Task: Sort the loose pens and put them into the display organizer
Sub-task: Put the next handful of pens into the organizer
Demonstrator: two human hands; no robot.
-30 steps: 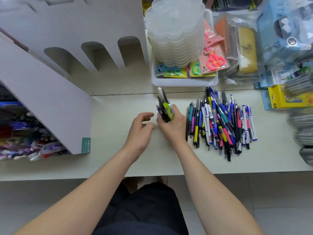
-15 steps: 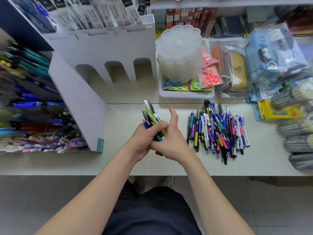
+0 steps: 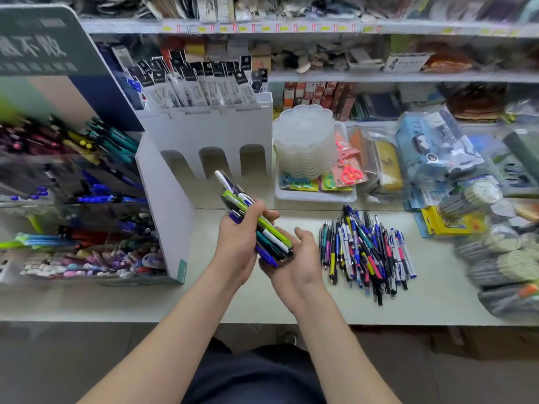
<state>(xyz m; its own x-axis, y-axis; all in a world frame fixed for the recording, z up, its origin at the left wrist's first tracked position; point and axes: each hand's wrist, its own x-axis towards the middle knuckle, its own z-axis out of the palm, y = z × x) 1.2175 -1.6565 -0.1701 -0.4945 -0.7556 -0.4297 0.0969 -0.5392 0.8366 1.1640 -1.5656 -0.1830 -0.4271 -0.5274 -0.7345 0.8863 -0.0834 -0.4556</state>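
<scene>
A second ago the bundle of pens (image 3: 262,223) stood in the right hand alone while the left hand was empty. Half a second ago both hands clasped it. Now the left hand (image 3: 236,246) has taken the grip, and the right hand (image 3: 297,263) has turned palm up beneath it.

The bundle is held in the air above the counter (image 3: 204,298), tilted so its upper ends point to about 11 o'clock and its lower ends to 5 o'clock. A lime-green pen lies on top, with white, teal, blue and dark ones around it. The left hand's fingers and thumb are curled round the middle of the bundle. The right hand lies slack and uncurled, its fingers loosely bent under the lower pen ends and its thumb free at 1 o'clock of the palm; whether the ends touch the palm I cannot tell.

At 3 o'clock of the hands, near but apart, the loose pile of pens (image 3: 367,252) lies on the counter, mostly lengthwise from 12 to 6 o'clock.

At 9 o'clock of the bundle stands the white display organizer (image 3: 166,211). Its side wall faces the hands, and behind it rows of coloured pens (image 3: 96,196) fill the tiers, blurred. Hanging refill packs (image 3: 198,83) sit along its top at 11 o'clock.

At 1 o'clock a white tray (image 3: 315,197) holds a stack of translucent scalloped dishes (image 3: 306,141) and carded scissors (image 3: 350,173). Bagged goods crowd the counter's far right, and stocked shelves (image 3: 291,26) run across 12 o'clock.
</scene>
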